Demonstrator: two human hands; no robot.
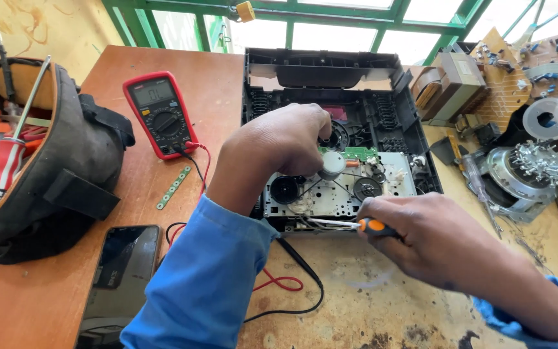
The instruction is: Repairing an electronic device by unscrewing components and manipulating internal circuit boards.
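Screwdriver (356, 225) with orange grip lies low in the right hand (431, 236), fingers clenched on it, tip at the front edge of the white mechanism (337, 187) inside the open black case (414, 123) on the table (369, 291). The left hand (285, 139) arches from above, fingers pinching a small grey cylinder (332, 163) to steady it.

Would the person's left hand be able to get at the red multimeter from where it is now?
Probably yes. The left hand rests on the open black player chassis, and the red multimeter lies face up on the table just to its left. Only bare table and the meter's thin leads lie between them.
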